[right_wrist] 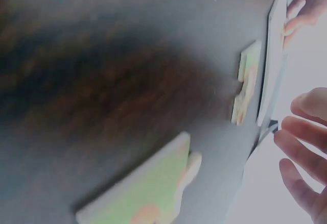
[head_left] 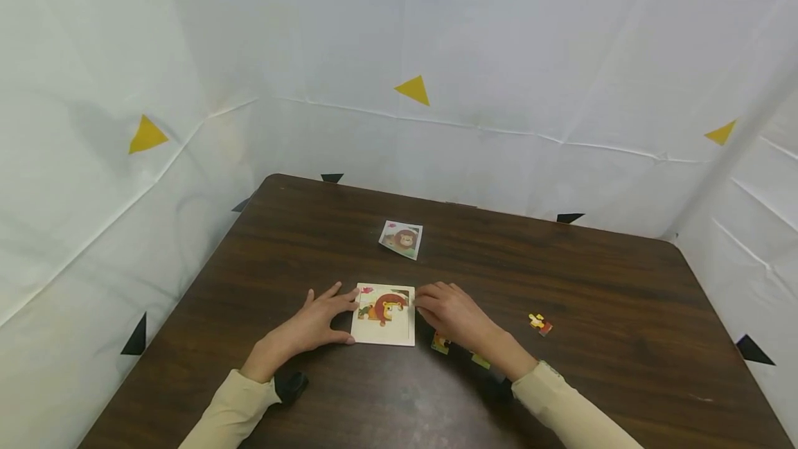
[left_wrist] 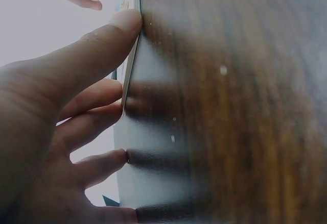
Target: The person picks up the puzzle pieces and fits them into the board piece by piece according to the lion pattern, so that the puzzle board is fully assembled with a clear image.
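So from my feed, the left hand (head_left: 314, 324) is spread wide, touching the lion puzzle board (head_left: 383, 335) between both hands; the right hand (head_left: 459, 315) is loosely bent, puzzle pieces (head_left: 440, 344) beside it.

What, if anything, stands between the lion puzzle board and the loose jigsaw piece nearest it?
Nothing visible: in the right wrist view, only bare tabletop separates the nearest loose jigsaw piece from the lion puzzle board.
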Demonstrator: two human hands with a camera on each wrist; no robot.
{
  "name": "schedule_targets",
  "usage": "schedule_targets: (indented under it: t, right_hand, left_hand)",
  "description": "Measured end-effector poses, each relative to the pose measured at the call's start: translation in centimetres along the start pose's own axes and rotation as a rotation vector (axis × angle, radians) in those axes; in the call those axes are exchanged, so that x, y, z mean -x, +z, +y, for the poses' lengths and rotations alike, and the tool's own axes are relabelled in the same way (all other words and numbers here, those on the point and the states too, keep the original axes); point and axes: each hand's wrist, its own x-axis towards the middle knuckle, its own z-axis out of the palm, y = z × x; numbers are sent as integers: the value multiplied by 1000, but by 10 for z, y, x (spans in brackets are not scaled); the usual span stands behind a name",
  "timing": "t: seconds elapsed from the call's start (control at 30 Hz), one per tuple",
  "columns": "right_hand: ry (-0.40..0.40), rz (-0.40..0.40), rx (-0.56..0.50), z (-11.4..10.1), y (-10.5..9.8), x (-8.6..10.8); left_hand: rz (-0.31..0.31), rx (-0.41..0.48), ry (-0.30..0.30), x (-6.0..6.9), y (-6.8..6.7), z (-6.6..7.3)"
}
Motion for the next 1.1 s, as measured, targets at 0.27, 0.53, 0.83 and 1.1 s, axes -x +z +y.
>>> schedule_targets:
  t: [0.27,0.53,0.83,1.1]
  right_hand:
    - [74,29,2,14,-9,14]
    - [127,84,34,29,-18,36]
    - [191,112,87,45,-29,60]
    - [309,89,110,54,-38,73]
  left_hand:
    - [4,-6,5,-1,1,-1]
    - [-8,-16,8,0,1,-1]
    - [-6,-16,0,-1,1,-1]
    - [-3,-8,-7,-1,0,0]
